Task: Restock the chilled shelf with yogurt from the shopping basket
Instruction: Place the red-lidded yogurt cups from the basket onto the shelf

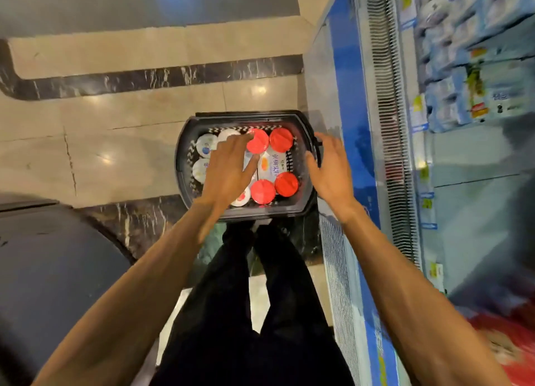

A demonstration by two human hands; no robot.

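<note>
Red-lidded yogurt cup (260, 147): likely light, thin-walled (lid dents); grip its sides. Your left hand (228, 168) hovers spread above it, right hand (330, 168) slack by basket (246, 116).

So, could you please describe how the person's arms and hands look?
Both forearms are bare, with no sleeves in view. The left hand and right hand wear no gloves, and no watch, ring or bracelet shows. Black trousers are worn below.
</note>
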